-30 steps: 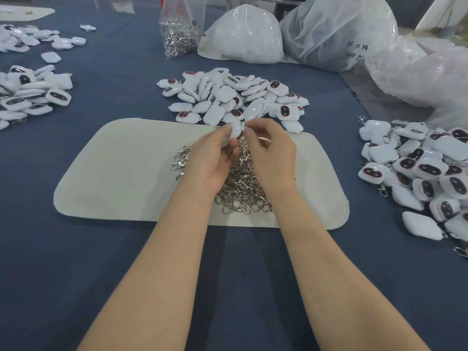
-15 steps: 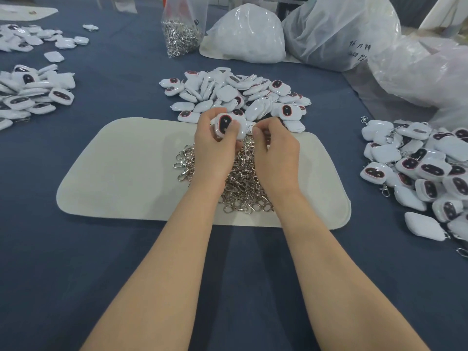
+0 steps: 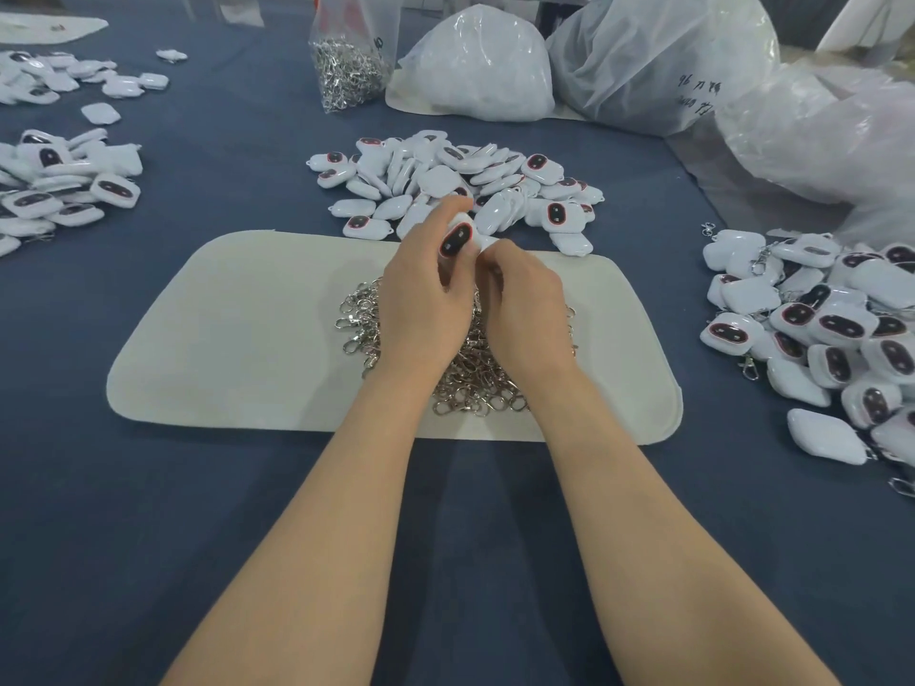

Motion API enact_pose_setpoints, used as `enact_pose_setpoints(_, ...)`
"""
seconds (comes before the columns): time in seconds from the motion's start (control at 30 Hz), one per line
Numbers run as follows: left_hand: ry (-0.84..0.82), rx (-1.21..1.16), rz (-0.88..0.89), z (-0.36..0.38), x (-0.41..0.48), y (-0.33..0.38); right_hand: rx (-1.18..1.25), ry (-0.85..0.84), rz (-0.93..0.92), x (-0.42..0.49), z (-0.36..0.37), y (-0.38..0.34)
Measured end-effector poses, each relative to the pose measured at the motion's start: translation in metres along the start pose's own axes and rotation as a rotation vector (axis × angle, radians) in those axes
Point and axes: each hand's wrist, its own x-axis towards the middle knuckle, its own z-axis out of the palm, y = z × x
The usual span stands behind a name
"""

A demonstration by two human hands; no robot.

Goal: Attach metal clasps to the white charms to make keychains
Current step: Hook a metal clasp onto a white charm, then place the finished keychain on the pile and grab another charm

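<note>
My left hand [image 3: 421,294] grips a white charm [image 3: 456,238] with a black, red-rimmed oval face, held above the far edge of the cream mat [image 3: 237,339]. My right hand [image 3: 527,309] has its fingers curled against the charm's right end; what they pinch is hidden. Beneath both hands lies a heap of loose metal clasps [image 3: 460,368] on the mat. Beyond the mat sits a pile of white charms [image 3: 460,180].
At the right edge is a pile of charms with clasps on them [image 3: 822,329]. More charm piles [image 3: 64,190] lie at the left. A clear bag of clasps [image 3: 349,66] and large plastic bags [image 3: 653,56] stand at the back of the blue table.
My left hand turned the charm so its dark face shows and lifted it slightly. My right hand closed in against the charm's right end.
</note>
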Motion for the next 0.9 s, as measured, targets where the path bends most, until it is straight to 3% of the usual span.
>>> enact_pose_setpoints(0.13,-0.035,0.028,0.001,0.000,0.001,-0.001,0.063,-0.017,0.063,0.000,0.001,0.003)
enact_pose_setpoints(0.4,0.076,-0.116,-0.169,0.000,0.003,0.000,0.215,-0.048,0.161,0.002,-0.001,-0.001)
enact_pose_setpoints(0.5,-0.002,-0.127,-0.179,0.002,0.001,0.002,0.387,-0.057,0.240,0.005,-0.007,-0.002)
enact_pose_setpoints(0.6,-0.081,-0.100,-0.165,0.005,-0.002,0.005,0.380,-0.058,0.279,0.007,-0.013,0.003)
enact_pose_setpoints(0.67,-0.087,-0.071,-0.160,0.007,-0.004,0.006,0.355,0.061,0.292,0.010,-0.019,0.006)
enact_pose_setpoints(0.8,0.041,-0.090,-0.224,0.004,-0.001,0.003,0.212,0.617,0.442,0.017,-0.050,0.034)
enact_pose_setpoints(0.9,0.148,-0.216,-0.360,0.003,0.003,0.001,0.022,0.862,0.619,0.014,-0.074,0.054)
